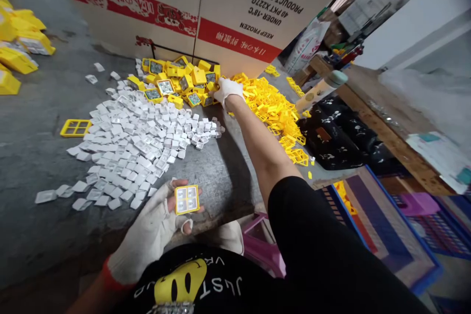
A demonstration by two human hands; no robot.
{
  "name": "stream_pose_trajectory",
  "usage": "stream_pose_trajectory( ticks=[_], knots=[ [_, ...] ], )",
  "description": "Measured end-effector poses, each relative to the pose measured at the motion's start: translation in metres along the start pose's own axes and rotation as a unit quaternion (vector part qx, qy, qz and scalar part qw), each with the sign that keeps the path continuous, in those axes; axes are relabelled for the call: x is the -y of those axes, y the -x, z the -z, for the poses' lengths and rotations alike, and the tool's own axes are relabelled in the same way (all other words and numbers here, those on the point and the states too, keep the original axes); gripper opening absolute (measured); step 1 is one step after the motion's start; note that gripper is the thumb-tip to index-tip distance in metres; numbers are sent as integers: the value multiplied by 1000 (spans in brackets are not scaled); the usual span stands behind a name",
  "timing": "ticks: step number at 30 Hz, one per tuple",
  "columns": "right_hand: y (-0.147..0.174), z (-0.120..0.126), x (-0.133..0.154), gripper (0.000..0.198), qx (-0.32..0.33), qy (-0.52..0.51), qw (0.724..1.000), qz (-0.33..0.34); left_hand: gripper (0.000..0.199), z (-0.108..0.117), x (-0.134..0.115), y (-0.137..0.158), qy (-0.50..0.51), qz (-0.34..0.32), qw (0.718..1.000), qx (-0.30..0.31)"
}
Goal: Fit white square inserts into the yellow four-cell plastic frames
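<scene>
Left hand [147, 235], gloved, palm up low over the bench edge, holds a four-cell piece [187, 199], yellow rim with whitish cells turned to the camera. Its fingers curl behind the piece, some tips poking out past the far side; thumb sits just off the lower edge. Right hand [228, 92], also gloved, arm stretched out, is at the right end of the pile of yellow blocks [198, 76] by the cardboard box [235, 10]; fingertips are hidden, so can't tell if they're spread or pinching anything. Loose yellow parts [270, 103] heaped just right of that hand, white caps [136, 142] spread on the bench [217, 171] left and nearer, one yellow frame [76, 128] at the heap's left edge.

Step in hand, my read: right hand picking up or setting down at the blocks (which one, can't say) while left hand supports the four-cell piece. Next move probably calls for a clean grip or release among crowded blocks without dragging neighbours, plus a level left hand so the piece doesn't slide off the fingers
</scene>
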State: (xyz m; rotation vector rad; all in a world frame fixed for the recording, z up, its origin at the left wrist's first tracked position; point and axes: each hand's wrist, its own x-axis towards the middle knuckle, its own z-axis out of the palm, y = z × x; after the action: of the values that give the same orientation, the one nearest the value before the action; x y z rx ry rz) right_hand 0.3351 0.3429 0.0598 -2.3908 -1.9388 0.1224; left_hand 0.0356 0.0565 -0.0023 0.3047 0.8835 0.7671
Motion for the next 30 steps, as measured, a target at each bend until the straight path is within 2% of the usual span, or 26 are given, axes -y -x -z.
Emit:
stream_pose_trajectory(
  ticks=[3,5,7,10,13,14,16,19,21,23,25,28,30],
  knots=[
    [9,0,-14,59,-9,-88,996,2,46,2,1,-2,6,-10,1000,12],
    [35,-5,-31,59,-36,-151,986,66,47,1,0,-3,7,-18,1000,18],
    [76,-18,-47,59,-39,-185,969,161,46,-2,-2,-1,10,-28,999,14],
    [152,-41,-62,60,51,-142,944,295,36,-8,-2,6,16,-40,999,-2],
    [212,-55,-65,65,136,-72,915,374,17,-14,2,17,21,-44,999,-15],
    [224,-56,-65,71,138,-68,916,372,13,-15,4,21,24,-47,998,-18],
    [239,-54,-62,80,108,-77,941,312,11,-15,9,31,27,-57,998,-26],
    [245,-47,-49,73,76,-63,979,178,12,-12,15,43,20,-82,996,-41],
    [248,-45,-34,72,92,-24,985,144,19,-9,18,49,16,-97,994,-46],
    [252,-45,-21,76,100,-1,982,159,22,-7,20,54,18,-115,992,-41],
    [262,-46,-14,78,80,-37,973,211,22,-5,23,58,16,-135,990,-27],
    [285,-38,-14,77,44,-155,926,342,22,-3,27,64,23,-149,988,-14],
    [300,-27,-14,73,43,-203,893,400,24,-3,29,69,33,-142,989,-17]
  ],
)
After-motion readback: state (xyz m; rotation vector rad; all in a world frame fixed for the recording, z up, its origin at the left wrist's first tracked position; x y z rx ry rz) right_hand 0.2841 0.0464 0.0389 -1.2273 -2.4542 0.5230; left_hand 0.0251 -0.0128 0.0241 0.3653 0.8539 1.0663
